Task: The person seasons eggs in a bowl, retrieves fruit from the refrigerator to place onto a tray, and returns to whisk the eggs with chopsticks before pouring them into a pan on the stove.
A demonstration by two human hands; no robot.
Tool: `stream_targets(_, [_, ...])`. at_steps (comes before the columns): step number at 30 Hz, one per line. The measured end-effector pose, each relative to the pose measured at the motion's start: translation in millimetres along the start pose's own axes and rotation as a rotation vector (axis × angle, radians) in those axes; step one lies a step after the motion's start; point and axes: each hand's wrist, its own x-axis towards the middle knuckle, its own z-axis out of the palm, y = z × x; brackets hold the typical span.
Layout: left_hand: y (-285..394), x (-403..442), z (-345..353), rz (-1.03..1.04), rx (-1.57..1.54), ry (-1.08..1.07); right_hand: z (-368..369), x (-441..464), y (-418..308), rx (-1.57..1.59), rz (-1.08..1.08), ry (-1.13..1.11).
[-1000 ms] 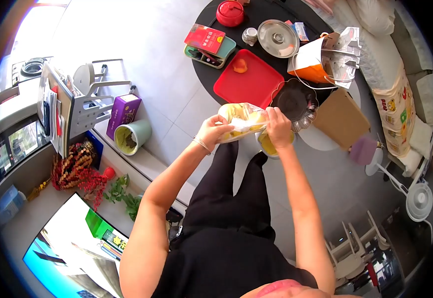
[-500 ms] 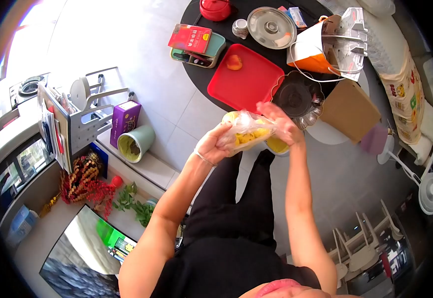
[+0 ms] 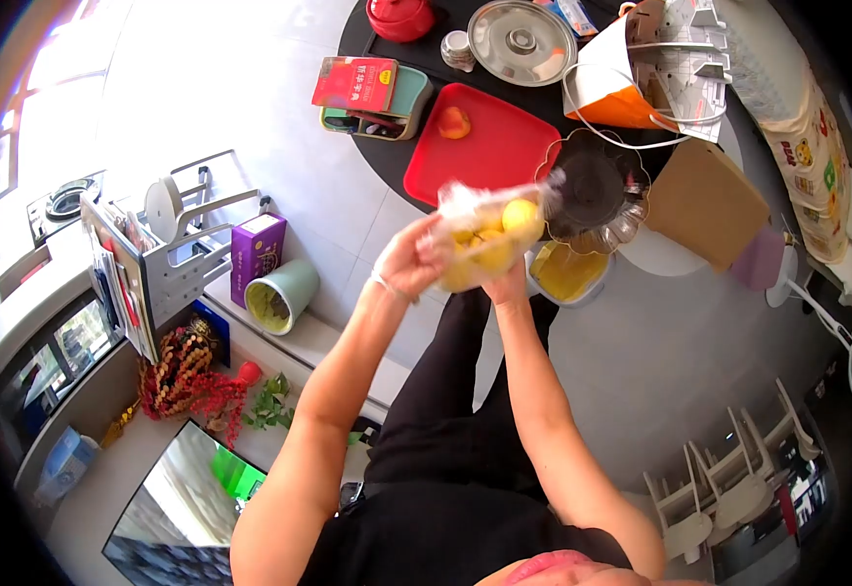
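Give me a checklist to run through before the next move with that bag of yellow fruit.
1. Left hand holding the clear bag: ok, at its left end.
2. Right hand gripping firmly: cannot tell; its fingers are hidden behind the bag.
3. Yellow fruit inside the bag: ok.
4. Bag's opening closed: cannot tell, too blurred.
5. Reddish fruit within the red tray's rim: ok, near its far left corner.

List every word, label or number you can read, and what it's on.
"新华字典", as best it reads, on the red book.
Perhaps "BEAR", small and unclear, on the printed cloth.
Purple box: lettering too small to read.
Papers in the rack: nothing readable.
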Motion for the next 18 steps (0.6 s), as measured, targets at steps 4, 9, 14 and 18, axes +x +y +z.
stream_targets(4, [72,60,-30,0.012,0.037,-0.121,-25,6,-8,0.000,0.030,0.183])
stream_targets(9, [98,119,-18,0.183,0.142,0.202,14,10,-13,-0.070,0.063,0.453])
stream_targets(14, [97,129,-25,0.529,1.079,0.187,13,17,-25,-0.233,0.007,0.483])
stream_targets(18, [75,117,-50,0.722,1.583,0.116,25,24,-27,-0.384,0.058,0.516])
